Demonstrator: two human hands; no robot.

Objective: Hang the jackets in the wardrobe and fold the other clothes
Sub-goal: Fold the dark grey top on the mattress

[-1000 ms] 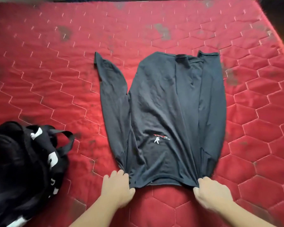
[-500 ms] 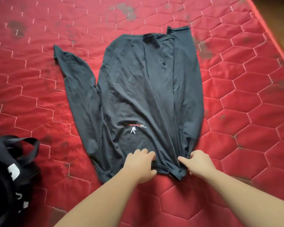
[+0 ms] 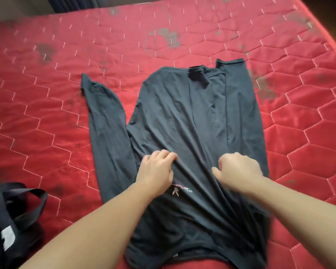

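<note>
1. Dark grey long-sleeved thin-fabric shirt [image 3: 192,121] lies spread on the red hexagon-quilted mattress [image 3: 47,117], collar end far, hem end nearest the camera. Near hem [image 3: 182,257] sags at the mattress's near edge, rumpled.
2. Black fabric bag with white lettering and strap handles [image 3: 10,222] sits on the mattress, well left of the shirt's hem end, partly cut off by the frame edge.
3. Both bare forearms reach in over the shirt's lower half.
4. Small white and red printed logo [image 3: 179,191] on the shirt, just nearer than the left hand, partly covered by the left wrist.
5. Left hand [image 3: 156,169] on the shirt's mid-body, left of its centre; fingers curled, bunching a ridge of cloth under the fingertips [image 3: 169,155].
6. Right hand [image 3: 239,171] on the shirt, just right of the left hand, apart from it; fingers curled down into the cloth, thumb out to the side. Motion-blurred, so cannot tell for sure if it truly pinches fabric; creases run from under it.
7. Left sleeve [image 3: 105,121] lies out flat, left of the shirt body, cuff toward the far side.
8. Right sleeve [image 3: 235,98] is folded over onto the body's right part, cuff up beside the collar [image 3: 197,73].
9. Mattress beyond the collar shows dark grey worn patches [image 3: 169,36].
</note>
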